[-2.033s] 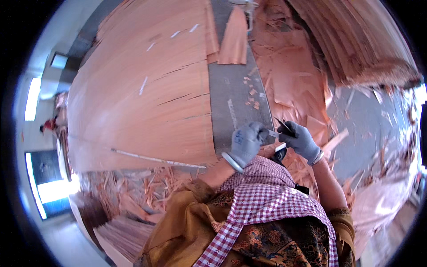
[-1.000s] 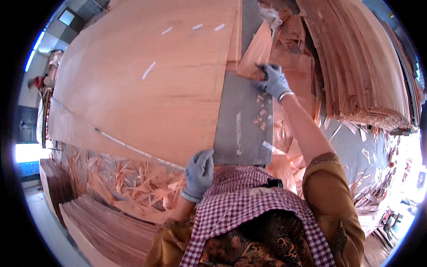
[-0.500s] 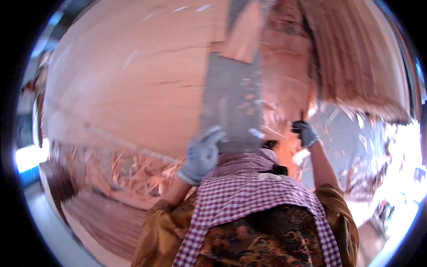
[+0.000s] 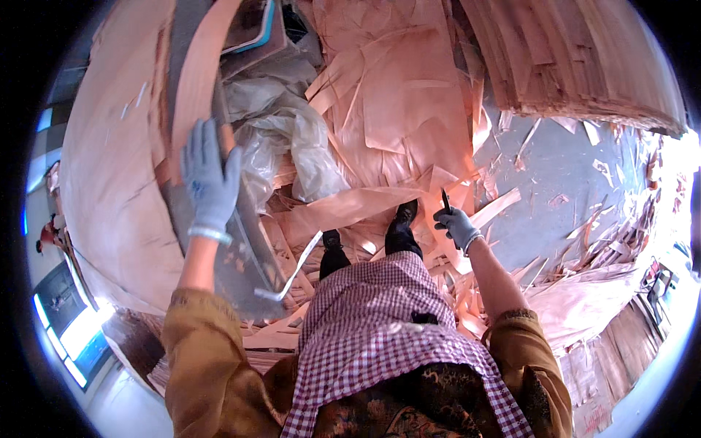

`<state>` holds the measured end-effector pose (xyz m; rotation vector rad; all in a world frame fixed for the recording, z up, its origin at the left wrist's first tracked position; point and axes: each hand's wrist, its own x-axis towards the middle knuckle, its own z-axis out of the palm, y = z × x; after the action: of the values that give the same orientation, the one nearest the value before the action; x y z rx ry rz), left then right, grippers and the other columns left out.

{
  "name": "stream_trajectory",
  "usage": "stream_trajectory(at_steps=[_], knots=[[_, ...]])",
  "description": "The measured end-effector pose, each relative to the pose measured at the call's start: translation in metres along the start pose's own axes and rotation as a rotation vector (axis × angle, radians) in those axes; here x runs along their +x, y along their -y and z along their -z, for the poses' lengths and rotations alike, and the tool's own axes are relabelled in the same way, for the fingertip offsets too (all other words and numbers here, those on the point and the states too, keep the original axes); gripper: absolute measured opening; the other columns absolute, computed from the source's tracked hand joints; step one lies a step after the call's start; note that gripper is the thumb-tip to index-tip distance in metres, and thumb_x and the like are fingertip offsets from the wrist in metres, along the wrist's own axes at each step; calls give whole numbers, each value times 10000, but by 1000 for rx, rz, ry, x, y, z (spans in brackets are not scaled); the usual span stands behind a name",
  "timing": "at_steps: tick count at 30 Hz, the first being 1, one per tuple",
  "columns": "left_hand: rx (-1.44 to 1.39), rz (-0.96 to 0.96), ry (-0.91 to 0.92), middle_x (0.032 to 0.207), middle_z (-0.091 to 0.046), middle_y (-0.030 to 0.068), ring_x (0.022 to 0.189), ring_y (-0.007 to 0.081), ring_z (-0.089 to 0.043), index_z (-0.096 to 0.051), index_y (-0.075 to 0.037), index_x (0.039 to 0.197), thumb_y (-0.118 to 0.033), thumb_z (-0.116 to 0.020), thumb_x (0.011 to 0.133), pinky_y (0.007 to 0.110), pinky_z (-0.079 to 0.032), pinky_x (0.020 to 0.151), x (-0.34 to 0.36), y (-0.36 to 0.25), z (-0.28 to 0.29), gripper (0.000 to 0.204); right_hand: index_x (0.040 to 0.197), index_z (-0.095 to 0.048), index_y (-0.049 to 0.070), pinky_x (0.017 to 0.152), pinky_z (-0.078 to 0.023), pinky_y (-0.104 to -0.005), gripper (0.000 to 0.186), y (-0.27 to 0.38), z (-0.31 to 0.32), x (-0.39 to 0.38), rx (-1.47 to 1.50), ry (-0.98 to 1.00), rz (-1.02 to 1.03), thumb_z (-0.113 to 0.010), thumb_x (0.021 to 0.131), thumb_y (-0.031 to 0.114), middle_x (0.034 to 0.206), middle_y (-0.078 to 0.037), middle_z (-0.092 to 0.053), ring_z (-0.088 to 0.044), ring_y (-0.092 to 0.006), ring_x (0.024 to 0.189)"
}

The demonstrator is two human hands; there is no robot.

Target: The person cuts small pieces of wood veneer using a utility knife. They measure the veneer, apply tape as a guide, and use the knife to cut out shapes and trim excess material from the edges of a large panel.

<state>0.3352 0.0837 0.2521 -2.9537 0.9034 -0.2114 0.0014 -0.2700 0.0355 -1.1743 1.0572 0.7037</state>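
Head view: a wood strip point(image 4: 197, 80) lies at left on the grey table point(image 4: 241, 266); scraps point(image 4: 624, 259) litter the floor point(image 4: 551, 190) at right, a wood stack point(image 4: 569, 62) far right. The left hand point(image 4: 209, 179), open, fingers pointing far, is over the strip's near end; the right hand point(image 4: 457, 228) grips a slim dark tool point(image 4: 446, 200).

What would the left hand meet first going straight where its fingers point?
Likely the long thin wood strip directly ahead of the left hand; they may already touch, as depth is unclear in this one view.
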Motion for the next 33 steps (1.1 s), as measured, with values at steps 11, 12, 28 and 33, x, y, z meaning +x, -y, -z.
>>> stream_trajectory(at_steps=[11,12,28,33], knots=[[-243,235,197,1491,-220,210,1372,363,-233,-234,5,1438,-368,-451,933,451,-217,1119,10,-5,-12,664,970,-684,98,899,-475,-423,245,-6,-36,275,-1006,47,283,-579,795,235,1074,-187,-613,-551,-364,1080],[-349,302,196,1497,-206,205,1383,366,-203,-220,-6,1446,-405,-408,945,452,-210,1122,14,-13,-16,667,993,-683,109,939,-457,-425,255,-2,-40,301,-1123,158,410,-575,790,220,1174,-175,-580,-500,-354,1172],[-205,498,139,1357,-395,131,1263,230,-373,-344,-6,1363,-255,-509,901,374,-336,1048,11,-16,-2,550,1063,-661,67,889,-478,-368,282,-12,-149,475,-528,145,484,-515,826,116,1054,-164,-652,-609,-306,997],[-187,481,130,1284,-478,119,1201,197,-453,-423,8,1312,-153,-557,882,351,-407,1005,8,-23,-17,479,1020,-646,46,751,-505,-293,255,-3,-168,438,-205,678,233,-596,772,76,1043,-80,-657,-618,-204,933]])
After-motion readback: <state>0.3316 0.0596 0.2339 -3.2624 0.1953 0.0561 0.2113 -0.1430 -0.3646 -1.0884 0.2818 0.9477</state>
